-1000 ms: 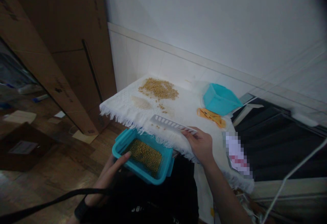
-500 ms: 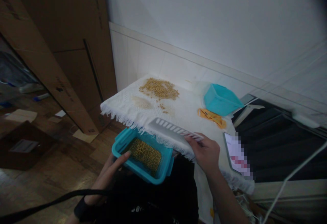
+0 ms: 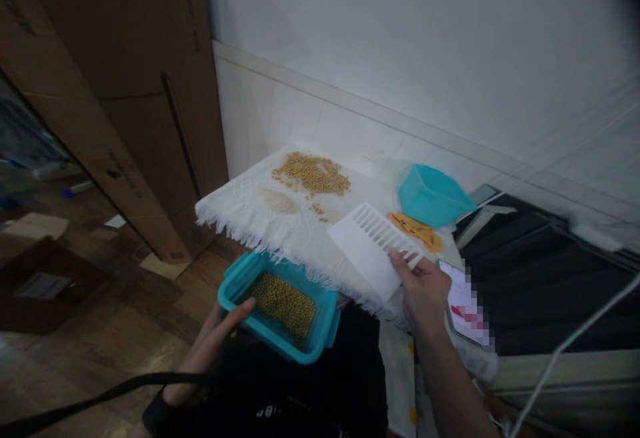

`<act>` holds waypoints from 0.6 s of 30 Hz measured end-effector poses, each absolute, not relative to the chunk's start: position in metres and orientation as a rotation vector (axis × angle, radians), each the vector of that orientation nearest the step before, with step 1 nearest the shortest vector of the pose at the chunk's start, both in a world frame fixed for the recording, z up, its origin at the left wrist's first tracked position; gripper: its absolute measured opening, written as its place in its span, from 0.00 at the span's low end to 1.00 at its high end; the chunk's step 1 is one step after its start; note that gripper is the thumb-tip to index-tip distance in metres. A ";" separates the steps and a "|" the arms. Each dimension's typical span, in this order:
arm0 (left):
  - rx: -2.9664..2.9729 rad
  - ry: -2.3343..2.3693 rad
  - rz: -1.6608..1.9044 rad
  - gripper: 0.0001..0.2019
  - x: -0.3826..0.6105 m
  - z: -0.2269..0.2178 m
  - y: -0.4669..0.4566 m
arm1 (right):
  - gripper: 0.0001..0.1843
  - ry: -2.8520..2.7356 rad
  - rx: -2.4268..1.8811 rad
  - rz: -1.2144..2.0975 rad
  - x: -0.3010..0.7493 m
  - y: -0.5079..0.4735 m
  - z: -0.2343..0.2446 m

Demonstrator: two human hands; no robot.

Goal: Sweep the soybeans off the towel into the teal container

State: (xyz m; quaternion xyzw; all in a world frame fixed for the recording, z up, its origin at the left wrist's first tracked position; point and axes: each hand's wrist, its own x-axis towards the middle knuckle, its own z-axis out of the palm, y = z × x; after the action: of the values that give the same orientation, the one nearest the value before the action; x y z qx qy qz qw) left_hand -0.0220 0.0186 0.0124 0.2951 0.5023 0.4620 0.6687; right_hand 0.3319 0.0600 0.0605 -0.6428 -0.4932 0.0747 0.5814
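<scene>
My left hand [image 3: 225, 325] grips the near left side of a blue plastic container [image 3: 313, 357], thumb over its rim. Soybeans [image 3: 285, 305] cover the container's floor, and it is held just below the table's fringed front edge. In my right hand [image 3: 423, 285] is a flat white plastic panel with a row of slots [image 3: 367, 248], held by its slotted end and tilted above the cloth. Behind it a heap of soybeans [image 3: 315, 173] lies on the white tablecloth [image 3: 240, 203], with a small patch of pale grains [image 3: 277, 199] nearer the edge.
An empty-looking blue bin [image 3: 433, 191] stands at the table's back right, an orange cloth [image 3: 417, 230] in front of it. A phone [image 3: 463, 305] lies by the right edge. A tall cardboard box [image 3: 145, 91] rises on the left; a white cable [image 3: 560, 351] crosses at right.
My right hand has moved right and turned the white slotted panel from nearly edge-on to show its broad face. My left hand and the container have stayed about where they were.
</scene>
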 end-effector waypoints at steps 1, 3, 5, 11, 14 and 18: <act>0.667 1.136 1.045 0.36 -0.022 0.013 0.018 | 0.24 -1.134 -1.503 0.191 0.333 0.062 0.059; 0.669 1.137 1.044 0.36 -0.021 0.013 0.018 | 0.24 -1.086 -1.492 0.214 0.334 0.070 0.057; 0.668 1.129 1.029 0.37 -0.021 0.013 0.018 | 0.24 -1.065 -1.469 0.238 0.335 0.081 0.057; 0.640 1.141 1.034 0.40 -0.020 0.013 0.017 | 0.23 -0.931 -1.419 0.310 0.336 0.108 0.051; 0.639 1.124 1.033 0.39 -0.022 0.011 0.017 | 0.23 -0.900 -1.395 0.333 0.336 0.116 0.048; 0.633 1.102 1.055 0.39 -0.024 0.008 0.016 | 0.22 -0.909 -1.388 0.291 0.341 0.128 0.049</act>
State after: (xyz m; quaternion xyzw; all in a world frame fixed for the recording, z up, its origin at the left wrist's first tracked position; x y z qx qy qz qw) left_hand -0.0240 0.0158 0.0079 0.2817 0.4905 0.4696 0.6778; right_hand 0.3415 0.1277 0.0485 -0.6147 -0.4028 0.1289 0.6658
